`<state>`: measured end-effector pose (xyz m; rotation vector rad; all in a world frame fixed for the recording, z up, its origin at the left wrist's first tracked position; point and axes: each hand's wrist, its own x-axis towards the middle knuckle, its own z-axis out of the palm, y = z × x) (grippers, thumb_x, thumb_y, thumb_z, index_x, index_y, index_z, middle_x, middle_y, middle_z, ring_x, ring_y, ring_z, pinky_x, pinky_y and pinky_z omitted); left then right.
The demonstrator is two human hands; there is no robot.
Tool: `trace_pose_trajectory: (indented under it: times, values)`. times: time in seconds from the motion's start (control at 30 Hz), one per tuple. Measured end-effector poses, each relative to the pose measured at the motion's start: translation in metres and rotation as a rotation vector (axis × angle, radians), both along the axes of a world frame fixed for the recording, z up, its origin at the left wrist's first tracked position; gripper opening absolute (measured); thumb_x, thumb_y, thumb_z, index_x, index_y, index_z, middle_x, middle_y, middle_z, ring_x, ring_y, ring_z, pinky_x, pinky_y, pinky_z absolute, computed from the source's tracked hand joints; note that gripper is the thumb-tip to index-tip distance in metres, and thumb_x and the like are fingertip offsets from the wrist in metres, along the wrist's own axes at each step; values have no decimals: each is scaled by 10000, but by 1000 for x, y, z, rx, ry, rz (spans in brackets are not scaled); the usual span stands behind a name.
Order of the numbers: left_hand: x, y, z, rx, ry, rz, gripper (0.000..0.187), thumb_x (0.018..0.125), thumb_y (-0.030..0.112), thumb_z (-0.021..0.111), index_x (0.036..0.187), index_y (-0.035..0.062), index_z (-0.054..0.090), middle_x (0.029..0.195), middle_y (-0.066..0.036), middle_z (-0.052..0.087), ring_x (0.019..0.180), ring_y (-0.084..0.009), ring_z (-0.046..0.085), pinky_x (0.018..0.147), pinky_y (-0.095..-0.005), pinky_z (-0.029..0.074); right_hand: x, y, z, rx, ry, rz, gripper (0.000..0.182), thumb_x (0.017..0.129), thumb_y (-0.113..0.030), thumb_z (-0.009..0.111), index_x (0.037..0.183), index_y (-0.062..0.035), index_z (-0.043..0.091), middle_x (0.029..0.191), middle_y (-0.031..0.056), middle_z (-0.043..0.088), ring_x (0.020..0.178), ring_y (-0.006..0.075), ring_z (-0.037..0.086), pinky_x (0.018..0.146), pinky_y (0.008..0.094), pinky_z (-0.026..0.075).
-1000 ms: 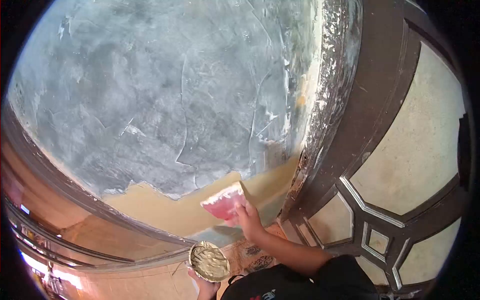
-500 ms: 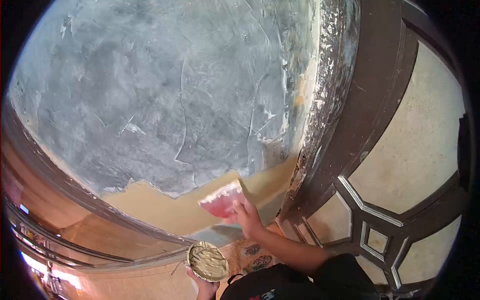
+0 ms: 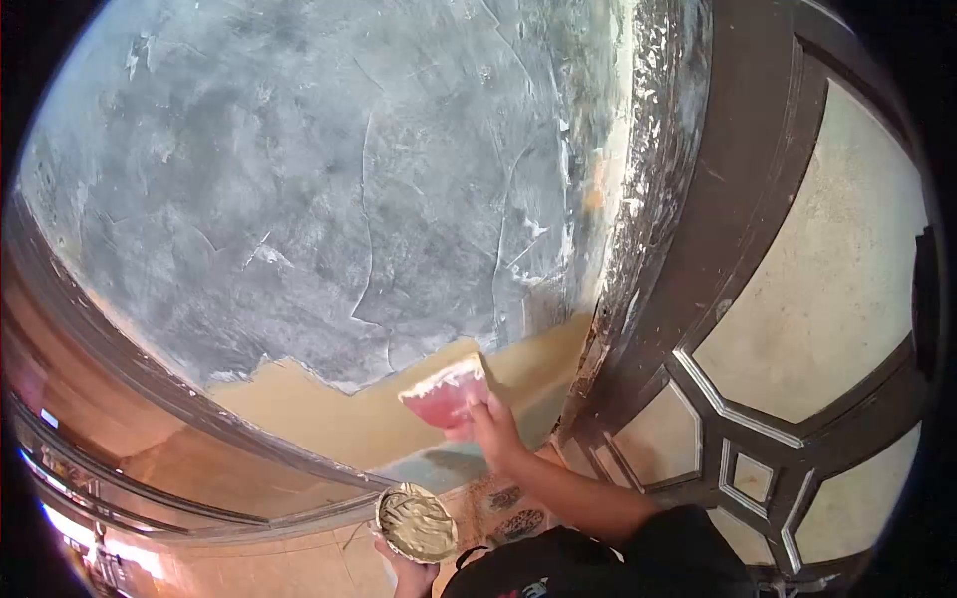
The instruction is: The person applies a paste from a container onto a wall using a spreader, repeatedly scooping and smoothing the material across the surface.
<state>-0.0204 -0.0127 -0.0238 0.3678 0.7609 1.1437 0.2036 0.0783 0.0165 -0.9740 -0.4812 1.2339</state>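
My right hand is closed around a wide red putty knife, held against or just off the lower wall; contact cannot be told. Whitish putty lines the knife's upper edge. Behind it runs a tan band of bare wall, below a grey, patchy plastered area with a ragged lower border. Down at the bottom, my left hand grips a round tub from below and the side. Greyish-beige putty with swirled marks fills it.
At right stands a dark brown panelled door with pale inset panels. A rough, white-flecked frame edges the wall beside it. Brown wooden trim curves along the left, above a tiled floor. Dark-patterned mats or tiles lie near my body.
The putty knife has shifted very slightly, and more of the putty along its edge shows. The tub has barely moved, and the wall looks the same.
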Motion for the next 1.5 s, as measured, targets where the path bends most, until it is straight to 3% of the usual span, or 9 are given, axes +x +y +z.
trace_pose_trajectory:
  times: [0.1, 0.23, 0.3, 0.6, 0.87, 1.0, 1.17, 1.3, 1.5]
  values:
    - [0, 1, 0, -3, -9, 2, 831, 762, 751, 250, 1314, 141, 365, 1281, -83, 447, 1153, -285, 450, 962, -441, 382, 9, 15, -6, 71, -63, -39, 367, 946, -287, 427, 1164, 8, 436, 967, 109, 545, 668, 215, 627, 607, 312, 545]
    - [-2, -5, 4, 42, 37, -11, 836, 761, 756, 250, 1312, 138, 366, 1278, -82, 448, 1152, -282, 450, 959, -441, 382, 26, -4, -125, -111, -124, -133, 352, 933, -330, 452, 1045, 3, 475, 901, 99, 547, 627, 198, 607, 561, 308, 537]
    - [-5, -6, -1, 38, 12, 9, 825, 773, 745, 265, 1311, 128, 362, 1280, -89, 444, 1156, -279, 446, 962, -439, 378, 38, -19, -182, -372, -122, 161, 369, 921, -355, 473, 1078, -22, 488, 964, 103, 543, 617, 190, 595, 549, 302, 540]
    - [-4, -9, 10, 39, 48, 17, 816, 771, 740, 301, 1305, 128, 371, 1261, -93, 456, 1135, -285, 464, 947, -442, 397, 9, 6, -14, 49, -64, -79, 343, 938, -305, 443, 1130, -24, 480, 1008, 107, 557, 656, 191, 609, 624, 302, 551]
    - [-10, -11, 3, -26, 28, 54, 824, 775, 752, 258, 1308, 134, 370, 1268, -84, 462, 1124, -272, 484, 929, -426, 422, 47, -23, -161, -350, 20, 63, 308, 940, -291, 431, 1117, -42, 474, 811, 94, 578, 670, 175, 610, 524, 312, 536]
    - [-8, -10, -3, -21, 12, 54, 823, 778, 752, 257, 1309, 133, 369, 1263, -86, 464, 1138, -268, 470, 947, -426, 401, 21, -25, -94, -306, -13, 70, 307, 936, -253, 447, 1149, -33, 430, 879, 99, 567, 670, 177, 604, 570, 309, 543]
    - [-2, -4, -6, -1, 53, 38, 844, 771, 765, 241, 1305, 124, 371, 1261, -94, 467, 1132, -280, 472, 954, -429, 393, -5, -10, 15, 103, 4, 103, 294, 912, -147, 492, 1170, -28, 417, 1040, 82, 524, 759, 173, 593, 687, 305, 541]
    - [2, -6, 1, 0, 57, 41, 828, 778, 748, 242, 1293, 116, 384, 1240, -103, 481, 1125, -285, 476, 952, -431, 396, -15, 13, 45, 227, -16, 63, 382, 898, -124, 514, 1213, 15, 350, 1020, 104, 520, 841, 163, 572, 651, 291, 556]
    - [-8, -10, -2, -46, 26, 46, 831, 758, 753, 293, 1278, 113, 400, 1226, -102, 493, 1099, -284, 495, 932, -432, 413, -28, 9, -26, 103, -79, -18, 323, 916, -145, 481, 1201, -17, 402, 1031, 85, 536, 719, 175, 616, 624, 294, 548]
